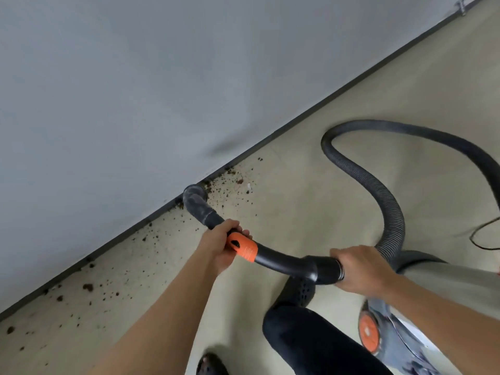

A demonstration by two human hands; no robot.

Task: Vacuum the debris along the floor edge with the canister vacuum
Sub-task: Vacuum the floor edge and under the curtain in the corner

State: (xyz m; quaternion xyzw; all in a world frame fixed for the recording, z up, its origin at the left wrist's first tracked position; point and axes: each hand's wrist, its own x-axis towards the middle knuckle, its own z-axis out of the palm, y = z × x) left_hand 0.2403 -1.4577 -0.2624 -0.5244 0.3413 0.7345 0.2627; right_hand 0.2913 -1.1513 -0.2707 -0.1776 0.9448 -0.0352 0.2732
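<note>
Biggest thing in view is the plain grey wall (121, 77), filling the upper left. The beige floor (338, 117) takes the rest, and a thin dark baseboard (108, 246) runs along the diagonal where they meet.

The black ribbed hose (376, 185) loops across the right side and comes down toward the lower right. The canister vacuum (392, 328) sits there, half cut off by the edge, with a greyish body and an orange wheel (369, 331). Can't see what's in the canister from this angle.

A leg in dark trousers (311, 336) is at bottom centre, with a black perforated shoe (300, 289) just above it.

The curved black handle tube (284, 259) crosses the middle. The right hand (359, 269) is wrapped round the cuff where the hose joins it. The left hand (216, 244) grips further up, right at the orange collar (242, 246). The nozzle (194, 197) is down at the baseboard, left of centre.

Brown crumbly debris (238, 181) is scattered along the floor edge, thickest just right of the nozzle, with more trailing to the lower left corner.
</note>
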